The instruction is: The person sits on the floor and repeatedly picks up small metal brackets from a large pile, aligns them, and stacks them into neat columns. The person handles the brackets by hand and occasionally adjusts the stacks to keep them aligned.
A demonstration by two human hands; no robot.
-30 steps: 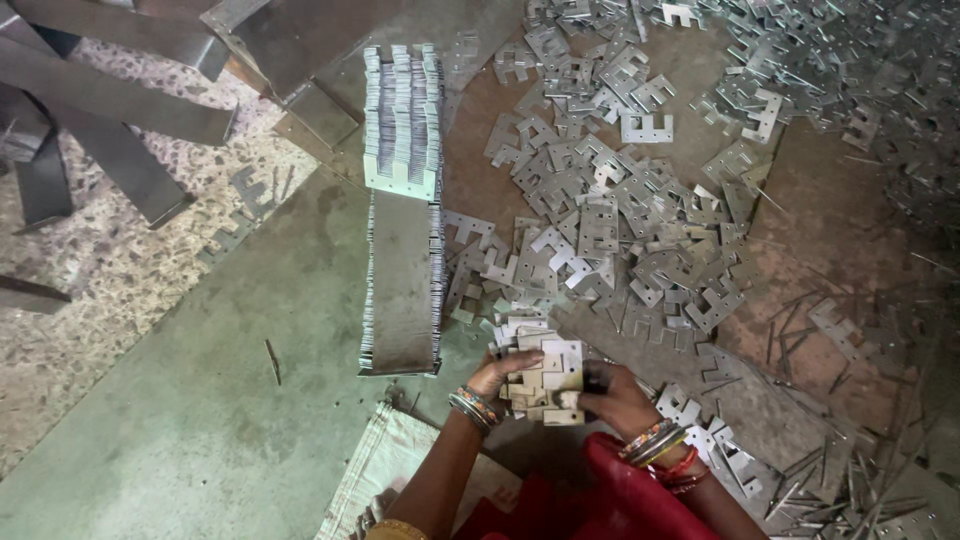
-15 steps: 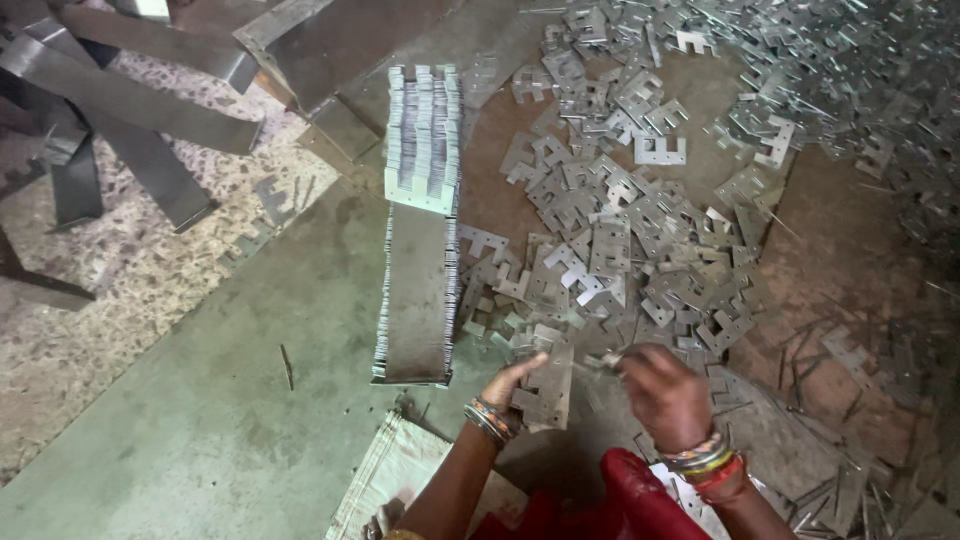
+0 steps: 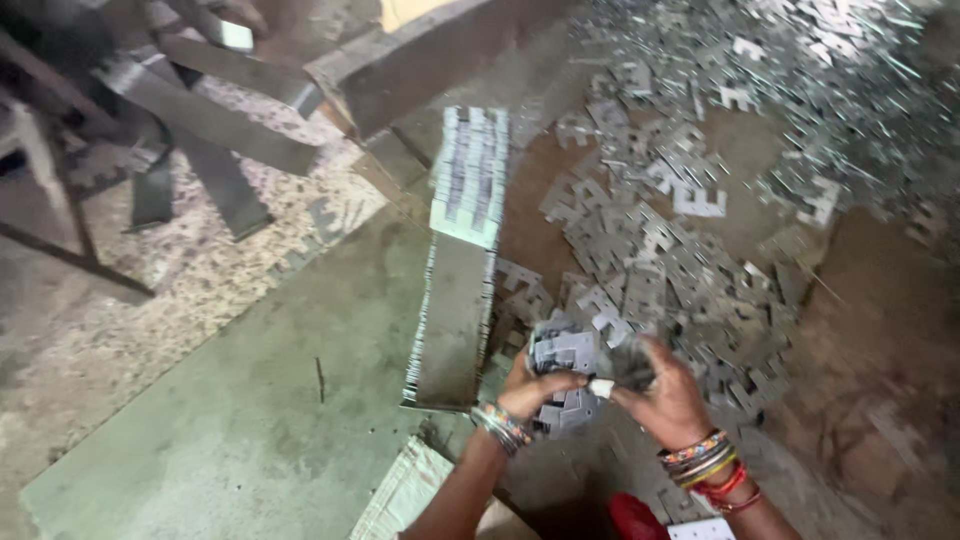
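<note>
- Left hand (image 3: 535, 392) is closed around a small bundle of E-shaped metal stampings (image 3: 562, 352), fingers wrapped underneath so the flat pieces sit face to face.
- Right hand (image 3: 665, 400) presses against the other side of the same bundle, fingers curled on its edge, apparently squaring the pieces up; the frame is blurred, so the exact finger contact is hard to tell.
- The bundle is held just above the floor, at the near edge of the loose heap of stampings (image 3: 690, 250).
- Just left of the hands lies a long row of stacked stampings (image 3: 458, 290), packed on edge in a straight line.
- Bare metal strips (image 3: 200, 120) lie well apart, upper left.
- A woven sack (image 3: 400, 495) lies beside the left forearm.
</note>
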